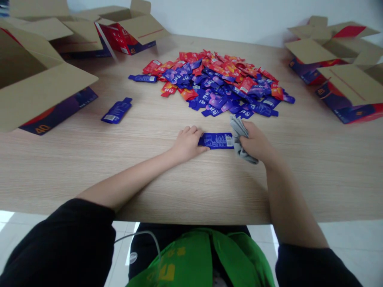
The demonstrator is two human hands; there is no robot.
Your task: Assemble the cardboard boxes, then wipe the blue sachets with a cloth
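A blue pouch (216,140) with white print and a barcode lies flat on the wooden table in front of me. My left hand (189,144) grips its left end, fingers along the top edge and thumb along the bottom edge. In my right hand (256,142) is a bunched grey cloth (241,140), which meets the pouch's right end. Another blue pouch (117,111) lies apart, to the left. Beyond my hands spreads a heap of blue pouches (215,97) and red pouches (236,65), overlapping one another.
An open cardboard box (60,107) stands at the near left, with further open boxes (128,34) behind it. On the right are two more open boxes (344,101). The table's front edge (191,220) runs close to my body. A pale wall stands behind the table.
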